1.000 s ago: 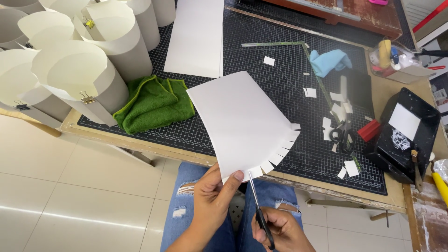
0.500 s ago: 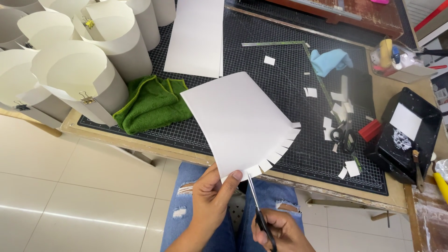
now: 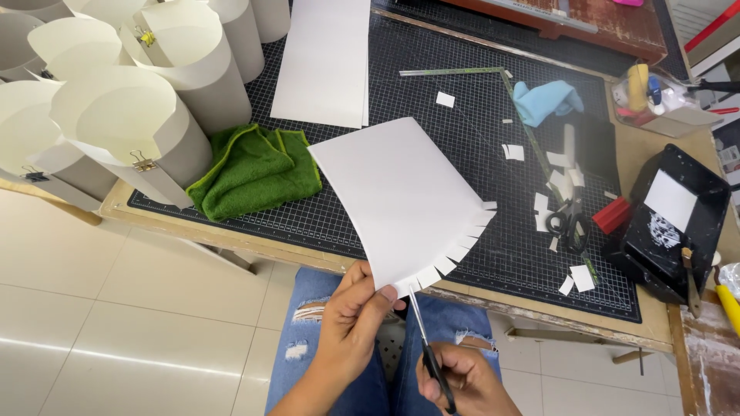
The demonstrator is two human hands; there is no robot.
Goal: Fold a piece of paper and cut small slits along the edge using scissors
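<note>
The left hand (image 3: 356,320) is pinching the bottom corner of a big white sheet of paper (image 3: 401,196). Its thumb is lying on top of the sheet and its fingers are curled underneath, so the grip is tight. The paper is sticking up and away from the hand, out over the black cutting mat (image 3: 432,154). Little flaps are already cut along the paper's lower right edge, like a fringe.

The right hand (image 3: 462,383) is closed around the handles of a pair of scissors (image 3: 426,347). The blades are pointing up at the paper's edge, right beside the left thumb. They are looking almost closed, with the tip touching the paper's edge.

Both hands are hanging over the person's lap in torn blue jeans (image 3: 339,339), just in front of the mat.

On the mat, left of the paper, a green towel (image 3: 254,169) is lying in a heap. Past the towel, rolled paper tubes (image 3: 131,115) are standing together, held by clips. Behind the paper, another flat white sheet (image 3: 324,62) is resting. To the right of the paper, small white scraps (image 3: 574,277) are scattered about, a second pair of black scissors (image 3: 566,223) is lying there, and a blue cloth (image 3: 547,100) is sitting farther back. A black tray (image 3: 678,223) is sitting past the mat's right edge.
</note>
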